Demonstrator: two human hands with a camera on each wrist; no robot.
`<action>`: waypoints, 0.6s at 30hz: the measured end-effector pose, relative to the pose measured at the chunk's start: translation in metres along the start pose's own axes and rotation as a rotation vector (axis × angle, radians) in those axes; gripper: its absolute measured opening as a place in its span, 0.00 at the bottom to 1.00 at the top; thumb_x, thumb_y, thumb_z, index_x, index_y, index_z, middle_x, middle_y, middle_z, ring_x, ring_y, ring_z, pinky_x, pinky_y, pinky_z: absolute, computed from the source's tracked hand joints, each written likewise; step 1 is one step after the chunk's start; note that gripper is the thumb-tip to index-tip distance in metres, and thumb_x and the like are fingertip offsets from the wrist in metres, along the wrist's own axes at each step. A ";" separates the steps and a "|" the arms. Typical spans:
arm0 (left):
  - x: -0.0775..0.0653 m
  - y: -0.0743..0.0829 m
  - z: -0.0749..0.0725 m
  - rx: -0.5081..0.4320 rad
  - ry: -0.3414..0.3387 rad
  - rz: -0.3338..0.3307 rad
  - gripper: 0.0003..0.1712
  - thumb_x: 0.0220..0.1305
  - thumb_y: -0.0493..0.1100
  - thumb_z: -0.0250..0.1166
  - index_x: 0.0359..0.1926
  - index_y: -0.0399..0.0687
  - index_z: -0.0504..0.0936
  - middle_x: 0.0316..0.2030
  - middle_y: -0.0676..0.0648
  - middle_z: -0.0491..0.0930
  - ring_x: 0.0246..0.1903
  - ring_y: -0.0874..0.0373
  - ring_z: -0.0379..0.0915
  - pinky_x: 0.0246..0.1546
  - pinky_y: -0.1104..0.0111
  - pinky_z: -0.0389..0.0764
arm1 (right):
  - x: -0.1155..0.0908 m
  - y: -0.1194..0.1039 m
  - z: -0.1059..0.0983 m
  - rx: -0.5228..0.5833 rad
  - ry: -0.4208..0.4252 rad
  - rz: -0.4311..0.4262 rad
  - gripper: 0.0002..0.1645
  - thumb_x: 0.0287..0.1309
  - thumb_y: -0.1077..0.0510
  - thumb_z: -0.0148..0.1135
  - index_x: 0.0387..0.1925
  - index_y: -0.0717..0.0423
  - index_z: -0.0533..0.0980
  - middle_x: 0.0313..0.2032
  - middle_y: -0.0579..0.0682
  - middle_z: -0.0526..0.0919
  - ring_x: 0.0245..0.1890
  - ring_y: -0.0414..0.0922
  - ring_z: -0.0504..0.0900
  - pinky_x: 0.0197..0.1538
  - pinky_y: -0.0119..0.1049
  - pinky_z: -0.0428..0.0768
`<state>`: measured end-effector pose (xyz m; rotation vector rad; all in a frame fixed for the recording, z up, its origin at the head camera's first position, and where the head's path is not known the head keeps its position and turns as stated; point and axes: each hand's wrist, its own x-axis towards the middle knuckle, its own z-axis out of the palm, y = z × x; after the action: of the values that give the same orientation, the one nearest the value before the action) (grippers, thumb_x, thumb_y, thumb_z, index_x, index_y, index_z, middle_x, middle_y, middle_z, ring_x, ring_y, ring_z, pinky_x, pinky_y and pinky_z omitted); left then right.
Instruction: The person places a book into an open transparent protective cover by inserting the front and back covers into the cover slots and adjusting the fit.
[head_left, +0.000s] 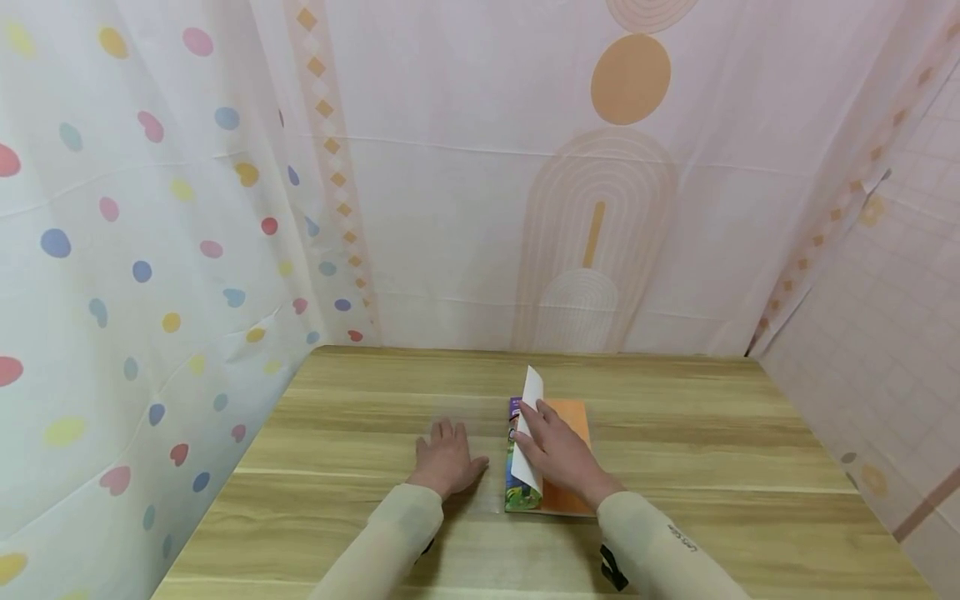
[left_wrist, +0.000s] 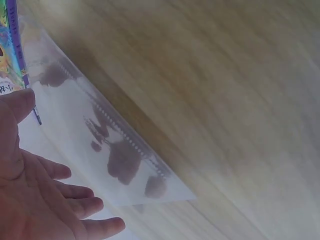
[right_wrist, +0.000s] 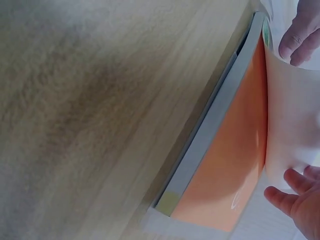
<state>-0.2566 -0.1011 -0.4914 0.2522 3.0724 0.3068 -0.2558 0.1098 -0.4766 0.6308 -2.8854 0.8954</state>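
Observation:
A thick book (head_left: 568, 500) lies on the wooden table, its picture cover (head_left: 522, 497) lifted and curving over to the left. White is the inside of that cover (right_wrist: 292, 115), and an orange page (right_wrist: 227, 160) shows beneath it. My right hand (head_left: 558, 450) presses the cover's white side with its fingers extended. To the left of the book, my left hand (head_left: 447, 463) rests with fingers spread. A clear plastic film (left_wrist: 125, 150) with a dotted line along one edge lies beside the book, close to the left fingers. The left thumb is next to the purple spine (left_wrist: 19, 45).
The wooden table (head_left: 690, 450) reaches back to a patterned curtain (head_left: 450, 233). Another curtain (head_left: 135, 333) with coloured dots hangs on the left, and a pale one (head_left: 885, 358) on the right.

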 end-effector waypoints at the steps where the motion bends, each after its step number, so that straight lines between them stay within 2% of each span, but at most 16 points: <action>1: 0.000 0.000 0.000 -0.008 -0.005 -0.005 0.46 0.66 0.62 0.61 0.68 0.28 0.64 0.68 0.25 0.59 0.69 0.32 0.54 0.61 0.35 0.60 | 0.000 0.000 0.000 -0.003 0.000 0.000 0.36 0.75 0.40 0.45 0.76 0.51 0.58 0.72 0.65 0.58 0.67 0.65 0.64 0.63 0.62 0.67; 12: -0.003 -0.002 0.002 -0.053 -0.029 -0.017 0.47 0.64 0.61 0.63 0.66 0.24 0.64 0.66 0.23 0.60 0.67 0.30 0.54 0.63 0.37 0.59 | 0.001 -0.001 0.005 -0.034 -0.024 0.014 0.36 0.74 0.40 0.47 0.76 0.51 0.59 0.73 0.66 0.55 0.70 0.65 0.60 0.64 0.62 0.66; 18: -0.002 -0.005 0.003 -0.050 -0.057 -0.016 0.46 0.66 0.61 0.62 0.67 0.25 0.64 0.67 0.24 0.59 0.69 0.31 0.53 0.63 0.38 0.59 | 0.002 -0.009 0.010 -0.098 -0.039 -0.041 0.35 0.74 0.41 0.46 0.75 0.51 0.60 0.74 0.65 0.53 0.73 0.63 0.55 0.66 0.59 0.65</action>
<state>-0.2556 -0.1054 -0.4951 0.2300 3.0047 0.3681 -0.2533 0.0970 -0.4805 0.7030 -2.9173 0.7394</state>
